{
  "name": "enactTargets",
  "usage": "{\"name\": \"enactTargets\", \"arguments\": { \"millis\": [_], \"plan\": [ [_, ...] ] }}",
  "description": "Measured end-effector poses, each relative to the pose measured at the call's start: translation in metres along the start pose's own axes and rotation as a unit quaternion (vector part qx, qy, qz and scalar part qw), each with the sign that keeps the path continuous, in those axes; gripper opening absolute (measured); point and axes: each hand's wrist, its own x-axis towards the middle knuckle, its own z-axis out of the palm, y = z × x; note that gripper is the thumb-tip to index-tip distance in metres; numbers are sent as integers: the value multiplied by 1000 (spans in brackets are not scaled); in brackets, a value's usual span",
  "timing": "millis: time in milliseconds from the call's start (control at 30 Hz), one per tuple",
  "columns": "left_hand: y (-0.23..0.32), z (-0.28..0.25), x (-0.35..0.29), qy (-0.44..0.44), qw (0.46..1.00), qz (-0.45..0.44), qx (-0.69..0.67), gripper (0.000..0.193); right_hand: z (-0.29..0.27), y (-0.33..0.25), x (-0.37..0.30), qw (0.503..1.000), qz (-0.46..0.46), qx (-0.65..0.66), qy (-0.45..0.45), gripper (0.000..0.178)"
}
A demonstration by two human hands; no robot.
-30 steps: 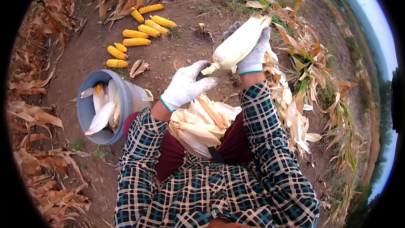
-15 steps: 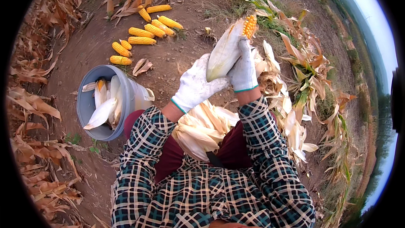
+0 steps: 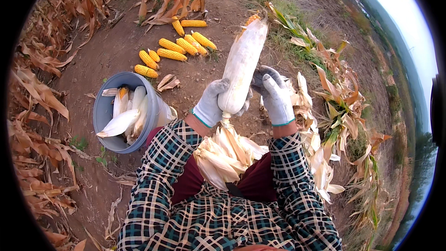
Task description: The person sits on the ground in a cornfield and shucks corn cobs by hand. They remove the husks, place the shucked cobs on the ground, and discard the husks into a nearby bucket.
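Note:
An ear of corn in pale husk is held upright by my left hand, whose gloved fingers wrap round its lower end. Yellow kernels show at its top, and a short stalk juts from the bottom. Just right of the ear is my right hand, its gloved fingers loosely curled with nothing visible in them; whether the fingertips touch the husk is hard to tell. Below both hands, a heap of stripped husks lies on my lap.
At my left stands a grey bucket holding several husked ears. Bare yellow cobs lie on the soil beyond it. Loose husks and dry stalks spread along the right. Dry corn plants line the left.
My right hand has come off the ear and moved lower, to its right. My left hand now grips the ear's base, and the ear stands more upright. The view has shifted slightly.

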Motion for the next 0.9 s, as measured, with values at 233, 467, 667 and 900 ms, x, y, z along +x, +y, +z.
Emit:
{"name": "enactTargets", "arguments": {
  "millis": [233,467,667,900],
  "plan": [
    [-19,1,-5,-8,997,-79,17,76,17,6,-9,993,18,5,-113,67],
    [-16,5,3,187,834,101,509,40,8,17,8,952,88,292,39,58],
    [-21,11,4,150,732,153,646,37,-1,20,13,955,119,237,134,46],
    [-22,-19,6,211,885,66,409,53,24,15,-3,994,8,103,-41,60]
  ]
}}
